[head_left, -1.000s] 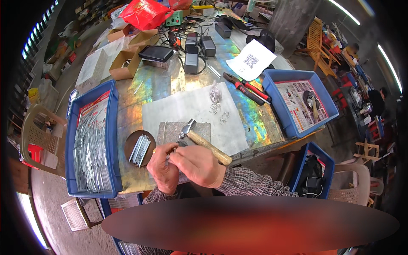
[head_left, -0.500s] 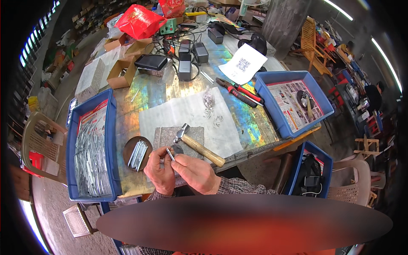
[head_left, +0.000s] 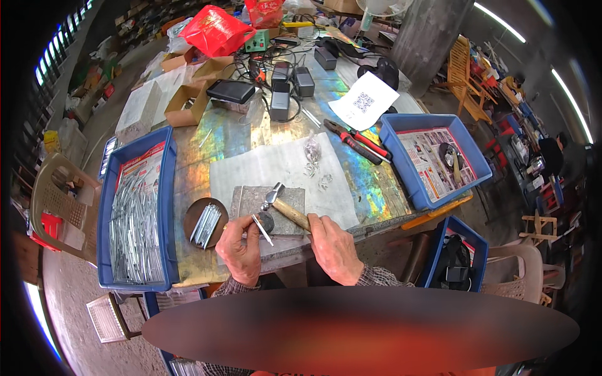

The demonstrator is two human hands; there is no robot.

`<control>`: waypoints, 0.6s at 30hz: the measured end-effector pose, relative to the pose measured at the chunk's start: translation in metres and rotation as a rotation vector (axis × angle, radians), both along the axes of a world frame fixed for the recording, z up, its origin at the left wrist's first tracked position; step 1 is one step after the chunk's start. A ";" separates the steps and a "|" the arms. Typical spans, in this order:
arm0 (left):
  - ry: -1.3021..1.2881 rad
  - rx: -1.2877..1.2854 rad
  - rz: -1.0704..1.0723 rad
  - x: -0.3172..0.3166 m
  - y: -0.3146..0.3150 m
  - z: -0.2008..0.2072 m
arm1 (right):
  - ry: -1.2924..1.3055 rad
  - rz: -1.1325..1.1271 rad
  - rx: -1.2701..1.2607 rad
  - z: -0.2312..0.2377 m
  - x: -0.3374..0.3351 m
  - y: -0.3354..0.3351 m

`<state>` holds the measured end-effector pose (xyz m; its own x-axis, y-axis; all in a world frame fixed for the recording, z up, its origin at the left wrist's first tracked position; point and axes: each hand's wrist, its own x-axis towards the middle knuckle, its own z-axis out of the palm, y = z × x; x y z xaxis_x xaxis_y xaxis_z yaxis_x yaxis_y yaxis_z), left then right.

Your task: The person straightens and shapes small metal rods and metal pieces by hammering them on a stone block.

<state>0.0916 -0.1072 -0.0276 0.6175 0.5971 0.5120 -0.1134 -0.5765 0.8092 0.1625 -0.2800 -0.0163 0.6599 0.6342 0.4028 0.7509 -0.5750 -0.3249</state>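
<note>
Between the thumb and fingertips of my left hand (head_left: 241, 252) is a thin silvery metal rod (head_left: 263, 230), slanting over the near edge of a flat grey stone slab (head_left: 248, 199). A dark round piece (head_left: 267, 219) lies on the slab just behind the rod. My right hand (head_left: 336, 250) is closed around the handle end of a hammer (head_left: 291, 214); its metal head rests on the slab. Left of my left hand, a round brown dish (head_left: 190, 217) holds a bundle of similar rods (head_left: 207, 225).
A blue bin (head_left: 168, 207) full of rods stands at the left; another blue bin (head_left: 411, 188) is at the right. Red-handled pliers (head_left: 354, 145) and a small plastic bag (head_left: 312, 149) lie beyond the slab. Black adapters (head_left: 280, 103) and cables crowd the back.
My right hand has left the rod and moved right to grasp the hammer handle. My left hand keeps the rod, which now points down toward the right.
</note>
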 end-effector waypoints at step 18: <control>-0.066 0.047 0.007 0.004 0.000 0.007 | 0.152 0.231 0.418 0.063 -0.009 -0.015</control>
